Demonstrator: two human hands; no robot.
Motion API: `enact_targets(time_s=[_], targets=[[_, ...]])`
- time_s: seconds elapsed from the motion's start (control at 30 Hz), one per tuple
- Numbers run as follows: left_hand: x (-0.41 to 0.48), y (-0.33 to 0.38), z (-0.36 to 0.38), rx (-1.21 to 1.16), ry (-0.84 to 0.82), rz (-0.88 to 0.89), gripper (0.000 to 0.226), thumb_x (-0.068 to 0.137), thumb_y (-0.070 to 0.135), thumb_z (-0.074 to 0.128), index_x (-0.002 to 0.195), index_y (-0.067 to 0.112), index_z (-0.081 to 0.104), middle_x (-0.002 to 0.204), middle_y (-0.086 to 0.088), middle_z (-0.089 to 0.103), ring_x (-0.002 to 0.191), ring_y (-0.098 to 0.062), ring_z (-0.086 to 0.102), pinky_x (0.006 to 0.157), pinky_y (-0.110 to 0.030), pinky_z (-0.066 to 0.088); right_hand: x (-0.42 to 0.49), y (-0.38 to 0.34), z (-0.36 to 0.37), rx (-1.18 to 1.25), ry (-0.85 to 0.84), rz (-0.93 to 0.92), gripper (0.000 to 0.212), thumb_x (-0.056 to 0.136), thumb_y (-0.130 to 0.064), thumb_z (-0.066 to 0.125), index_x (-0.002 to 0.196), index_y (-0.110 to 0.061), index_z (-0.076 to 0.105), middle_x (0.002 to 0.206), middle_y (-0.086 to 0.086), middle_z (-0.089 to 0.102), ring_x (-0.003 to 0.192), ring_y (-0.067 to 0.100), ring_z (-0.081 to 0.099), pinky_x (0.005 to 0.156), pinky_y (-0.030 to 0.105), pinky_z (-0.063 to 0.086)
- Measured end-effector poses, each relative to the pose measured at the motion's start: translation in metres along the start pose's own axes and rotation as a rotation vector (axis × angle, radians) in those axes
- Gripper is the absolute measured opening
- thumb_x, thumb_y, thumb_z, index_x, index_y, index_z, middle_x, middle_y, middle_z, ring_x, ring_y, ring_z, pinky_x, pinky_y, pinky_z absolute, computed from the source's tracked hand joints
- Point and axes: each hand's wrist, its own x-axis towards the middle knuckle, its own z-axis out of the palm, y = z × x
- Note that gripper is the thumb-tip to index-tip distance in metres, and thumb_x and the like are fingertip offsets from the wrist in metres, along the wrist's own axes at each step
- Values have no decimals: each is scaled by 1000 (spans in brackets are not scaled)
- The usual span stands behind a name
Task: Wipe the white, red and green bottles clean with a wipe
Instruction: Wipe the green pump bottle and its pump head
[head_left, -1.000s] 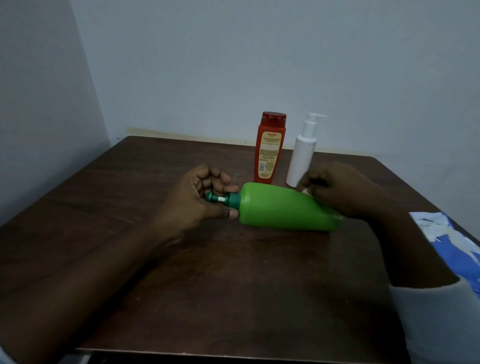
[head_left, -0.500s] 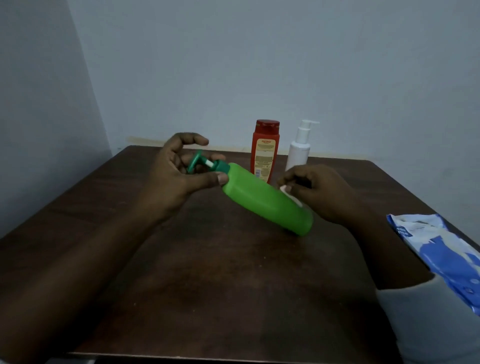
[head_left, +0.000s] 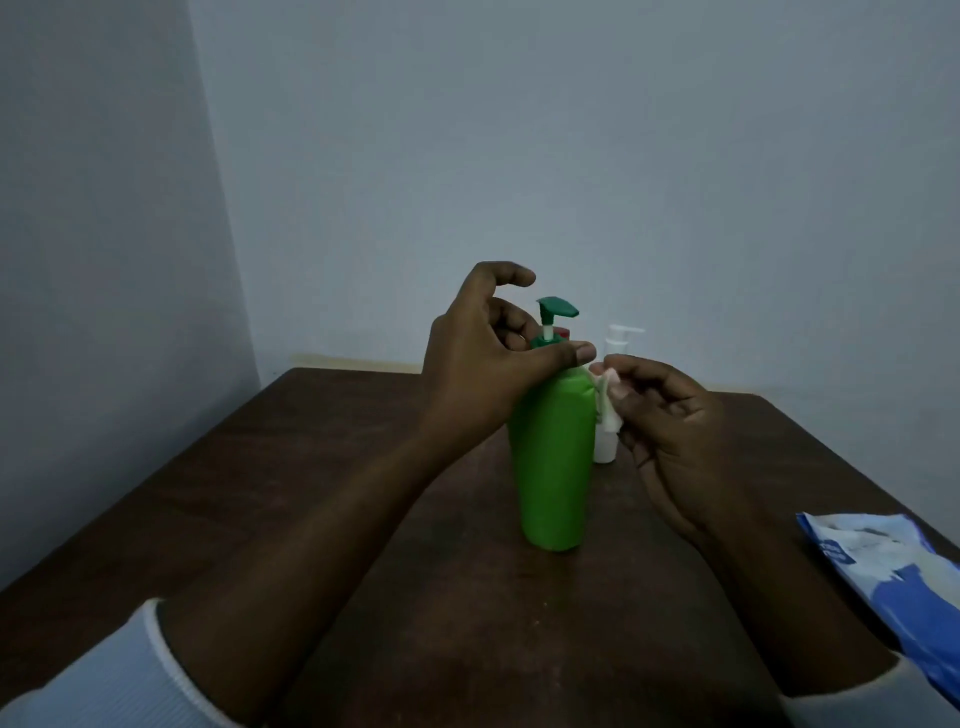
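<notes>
Our left hand (head_left: 478, 364) grips the green bottle (head_left: 553, 467) at its neck, fingers curled, likely steadying it upright on the table (head_left: 363, 519). Our right hand (head_left: 670, 431) pinches the wipe (head_left: 605, 395) in its fingers against the bottle's shoulder. The white bottle (head_left: 621, 338) stands just behind.

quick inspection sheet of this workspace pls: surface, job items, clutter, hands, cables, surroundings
surface: dark wooden table, set into a corner.
job's things: green bottle upright mid-table; white bottle behind it to the right; red bottle almost hidden behind the green one, only a sliver of cap shows; wipe beside the green bottle's shoulder.
clutter: blue and white wipes pack at the table's right edge.
grippers: left hand grips the green bottle at its neck; right hand pinches the wipe.
cables: nothing seen.
surroundings: plain pale walls behind and to the left.
</notes>
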Motion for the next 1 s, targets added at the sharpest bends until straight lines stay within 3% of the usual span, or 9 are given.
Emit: enact_targets(time_s=[0.1, 0.2, 0.33, 0.5, 0.63, 0.77, 0.87, 1.0], targets=[[-2, -5, 11, -27, 32, -36, 53, 69, 38, 94, 111, 30, 61, 78, 11, 71, 66, -1, 62, 61, -20, 53, -1, -6, 2, -113, -33, -109, 35, 76, -22, 82, 108, -9, 73, 110, 14, 73, 105, 26, 68, 89, 33, 57], [-15, -19, 16, -40, 14, -92, 29, 86, 45, 79, 107, 32, 63, 83, 23, 68, 75, 2, 63, 66, -18, 50, -1, -5, 6, -227, -17, -200, 28, 79, -13, 77, 106, -6, 72, 103, 11, 75, 98, 23, 70, 85, 31, 57], [-38, -38, 12, -182, -99, -145, 41, 93, 45, 63, 121, 16, 61, 102, 6, 73, 91, -3, 72, 69, -18, 56, -1, -7, 11, -200, 14, -219, 31, 77, -10, 77, 107, -5, 70, 103, 10, 74, 102, 23, 70, 88, 30, 56], [-59, -53, 9, -297, -262, -285, 38, 88, 40, 69, 124, 30, 59, 114, 15, 76, 104, -9, 74, 77, -23, 60, -6, -15, 14, -288, 13, -313, 26, 80, -8, 78, 105, -4, 71, 100, 7, 75, 97, 19, 72, 84, 25, 57], [-62, -55, 8, -363, -237, -339, 49, 86, 44, 71, 131, 26, 58, 118, 7, 76, 106, -15, 74, 79, -27, 61, 0, -15, 35, -431, 41, -381, 15, 88, -8, 74, 103, -8, 74, 95, 0, 76, 92, 15, 73, 79, 23, 57], [-63, -55, 13, -388, -230, -364, 59, 86, 44, 72, 138, 24, 53, 121, 6, 74, 109, -15, 73, 82, -28, 60, -1, -11, 39, -522, 4, -378, 20, 94, -14, 68, 112, -11, 73, 104, -6, 76, 98, 10, 72, 83, 28, 58], [-65, -57, 16, -398, -218, -377, 60, 85, 47, 75, 137, 29, 53, 122, 7, 74, 111, -15, 72, 85, -31, 61, -14, -5, 30, -771, 44, -558, 27, 93, -23, 70, 118, -15, 72, 115, -6, 73, 108, 7, 68, 92, 27, 55], [-64, -58, 15, -395, -194, -367, 53, 81, 51, 74, 129, 36, 57, 120, 9, 74, 109, -14, 73, 84, -31, 61, -15, -1, 27, -970, 20, -871, 21, 92, -14, 73, 111, -6, 74, 118, 3, 72, 112, 10, 67, 98, 31, 53]])
